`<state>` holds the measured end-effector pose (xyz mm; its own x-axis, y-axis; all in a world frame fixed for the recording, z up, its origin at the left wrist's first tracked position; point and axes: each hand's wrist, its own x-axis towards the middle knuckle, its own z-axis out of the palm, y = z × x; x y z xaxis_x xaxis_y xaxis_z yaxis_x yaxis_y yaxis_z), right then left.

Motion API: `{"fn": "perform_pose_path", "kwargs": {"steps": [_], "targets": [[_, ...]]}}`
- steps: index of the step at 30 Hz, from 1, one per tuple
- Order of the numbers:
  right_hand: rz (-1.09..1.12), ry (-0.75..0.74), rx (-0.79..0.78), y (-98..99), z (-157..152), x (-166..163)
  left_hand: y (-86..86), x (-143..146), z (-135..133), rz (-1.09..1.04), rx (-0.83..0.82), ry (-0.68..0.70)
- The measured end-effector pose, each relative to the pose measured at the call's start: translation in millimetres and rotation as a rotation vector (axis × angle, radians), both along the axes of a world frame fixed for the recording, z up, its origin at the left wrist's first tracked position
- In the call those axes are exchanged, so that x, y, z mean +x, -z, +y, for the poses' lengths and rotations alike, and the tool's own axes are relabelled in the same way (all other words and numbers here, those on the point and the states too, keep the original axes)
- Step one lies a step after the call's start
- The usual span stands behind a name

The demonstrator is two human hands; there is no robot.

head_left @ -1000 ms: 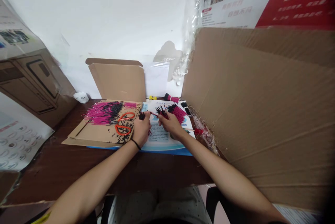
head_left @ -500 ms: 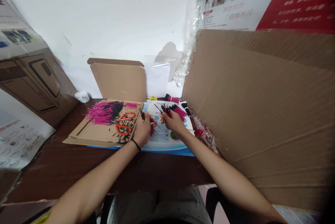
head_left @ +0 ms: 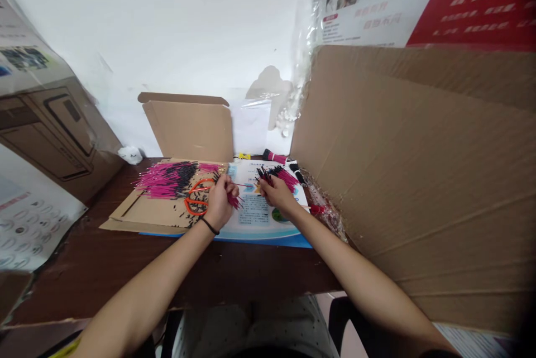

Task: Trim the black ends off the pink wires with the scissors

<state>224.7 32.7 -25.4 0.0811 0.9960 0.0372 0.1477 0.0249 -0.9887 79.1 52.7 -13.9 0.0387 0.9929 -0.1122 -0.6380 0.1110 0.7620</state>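
My left hand [head_left: 220, 204] is closed around a small bunch of thin pink wires [head_left: 234, 201] whose dark ends poke out above the fingers. A single reddish wire [head_left: 243, 185] reaches from this hand toward my right hand [head_left: 276, 193]. That hand is closed as well, with black wire tips [head_left: 263, 175] showing above its fingers; its fingertips are partly hidden. Right behind it lies a bundle of pink wires with black ends [head_left: 287, 178] on a printed sheet [head_left: 251, 227]. Orange-handled scissors [head_left: 196, 204] lie left of my left hand, their blades hidden under wires.
A large pile of pink and black wires [head_left: 165, 179] covers part of an opened cardboard box [head_left: 138, 215], among black scraps. Tied wire bundles [head_left: 276, 157] lie at the back. A tall cardboard panel [head_left: 402, 168] bounds the right side; a white wall [head_left: 188, 28] stands behind.
My left hand has moved left, away from my right hand, carrying its wires toward the scissors. One wire now spans the gap between both hands. My right hand has hardly moved.
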Motion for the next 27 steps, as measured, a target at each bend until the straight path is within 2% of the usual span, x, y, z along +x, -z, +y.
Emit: {"fn": "perform_pose_path", "kwargs": {"steps": [4, 7, 10, 15, 18, 20, 22, 24, 27], "targets": [[0.085, -0.003, 0.006, -3.0, -2.4, -4.2, -6.2, -2.5, -6.4, -0.088, -0.033, 0.196], [0.163, -0.091, 0.028, -8.0, -7.7, -9.6, -8.0, -0.1, -11.8, -0.038, -0.042, 0.233], [0.183, -0.16, 0.032, -9.7, -11.4, -13.5, -5.3, 4.8, -14.2, 0.044, 0.003, 0.194], [0.073, -0.177, 0.01, -5.0, -12.2, -16.0, 5.6, 13.1, -12.6, 0.213, 0.121, 0.161], [0.129, -0.186, -0.021, -2.5, -10.1, -15.5, 8.5, 12.3, -6.6, 0.203, 0.085, 0.056], [0.169, -0.14, -0.031, -2.2, -8.2, -14.1, 8.4, 9.7, -1.6, 0.158, 0.032, -0.053], [0.179, -0.094, -0.039, -3.2, -7.0, -12.4, 7.7, 7.4, 1.7, 0.125, 0.002, -0.104], [0.195, -0.095, -0.057, -5.0, -7.2, -11.4, 7.2, 6.9, 1.5, 0.119, 0.018, -0.073], [0.21, -0.131, -0.069, -6.5, -9.2, -11.8, 7.9, 9.0, -4.1, 0.167, 0.124, 0.049]]}}
